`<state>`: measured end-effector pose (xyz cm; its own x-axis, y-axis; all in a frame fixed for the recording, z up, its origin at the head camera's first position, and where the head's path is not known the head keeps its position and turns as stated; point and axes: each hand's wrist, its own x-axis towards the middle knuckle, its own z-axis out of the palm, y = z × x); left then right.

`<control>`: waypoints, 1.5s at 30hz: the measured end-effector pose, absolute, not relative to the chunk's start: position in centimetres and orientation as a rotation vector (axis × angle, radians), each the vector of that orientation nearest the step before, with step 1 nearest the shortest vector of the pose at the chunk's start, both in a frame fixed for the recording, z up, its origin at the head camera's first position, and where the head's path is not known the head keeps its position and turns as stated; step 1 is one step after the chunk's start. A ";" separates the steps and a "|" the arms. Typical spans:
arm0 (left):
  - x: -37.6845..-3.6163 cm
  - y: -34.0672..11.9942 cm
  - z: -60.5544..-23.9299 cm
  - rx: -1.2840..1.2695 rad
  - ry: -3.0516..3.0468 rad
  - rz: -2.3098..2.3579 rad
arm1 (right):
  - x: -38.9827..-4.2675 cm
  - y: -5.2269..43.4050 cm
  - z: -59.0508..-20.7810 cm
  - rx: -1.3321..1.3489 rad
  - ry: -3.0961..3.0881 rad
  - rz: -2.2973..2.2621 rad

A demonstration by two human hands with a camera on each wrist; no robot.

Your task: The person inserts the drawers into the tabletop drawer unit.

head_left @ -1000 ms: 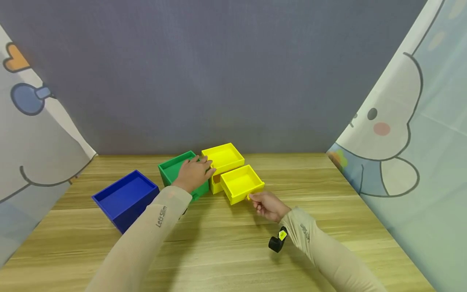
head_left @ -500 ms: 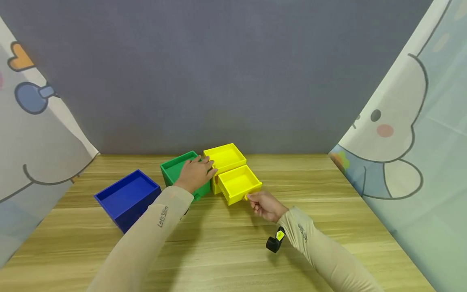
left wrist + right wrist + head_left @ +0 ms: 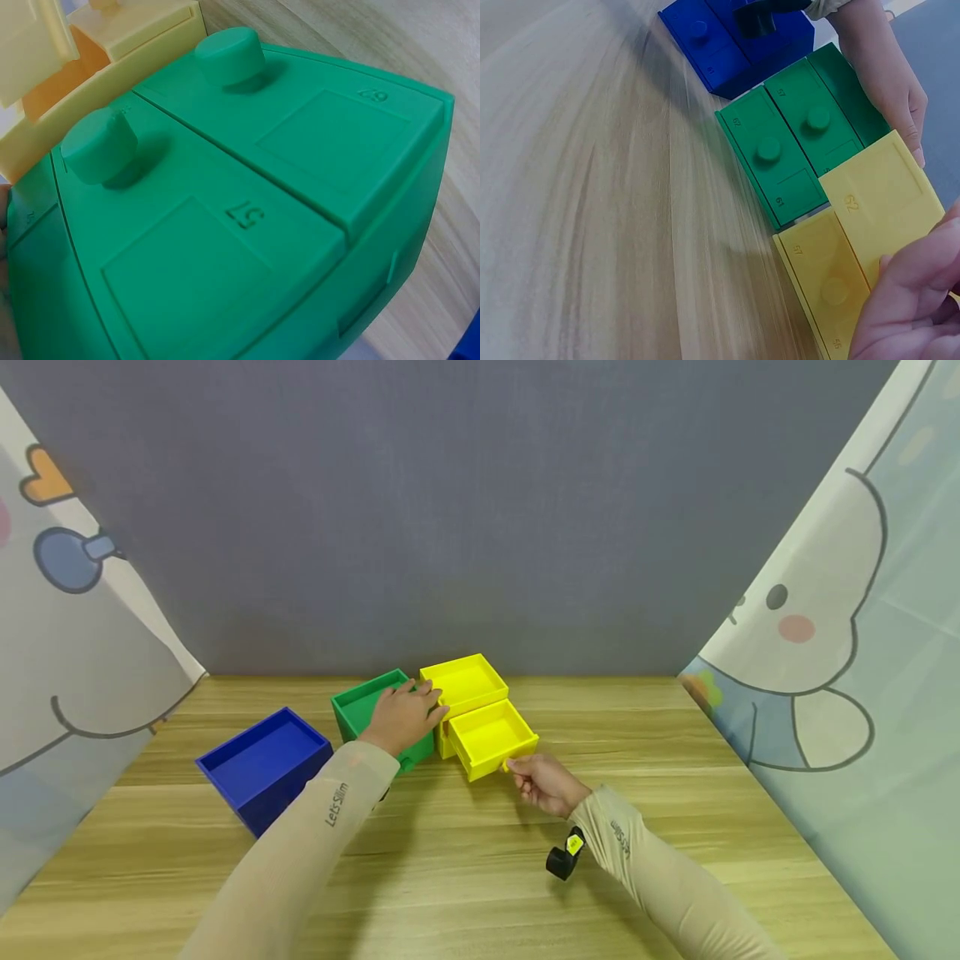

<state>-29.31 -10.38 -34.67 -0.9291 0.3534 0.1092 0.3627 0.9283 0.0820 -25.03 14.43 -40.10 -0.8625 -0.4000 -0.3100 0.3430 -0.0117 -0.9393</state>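
My left hand (image 3: 401,718) lies with its fingers extended across the top of the green drawer box (image 3: 365,700), fingertips reaching the edge of the yellow drawer box (image 3: 467,685) beside it. A yellow drawer (image 3: 493,735) sticks out from the upper part of that yellow box, its tray bare inside. Thumb and fingers of my right hand (image 3: 551,785) pinch the drawer's front at its knob, which they mostly hide. Two round knobs (image 3: 100,146) show on the green fronts in the left wrist view. Below the pulled drawer, a lower yellow drawer front (image 3: 825,274) sits flush in the right wrist view.
A blue drawer box (image 3: 262,760) stands left of the green one, partly behind my left sleeve. The wooden table (image 3: 465,877) spans the foreground. A grey backdrop (image 3: 480,527) rises behind, with cartoon-printed cloths at both sides.
The yellow drawer has shifted slightly left against its box, and the gap beside it has narrowed. My right hand has moved with it; my left hand keeps its place on the boxes.
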 end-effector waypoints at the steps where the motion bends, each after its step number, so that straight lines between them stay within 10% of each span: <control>1: -29.3 -10.4 -34.7 -0.558 -2.992 -0.151 | -25.0 14.4 -40.1 -0.057 1.768 -1.924; 45: -29.4 -10.4 -34.8 -0.557 -2.980 -0.148 | -25.5 13.5 -40.4 -0.040 1.742 -1.952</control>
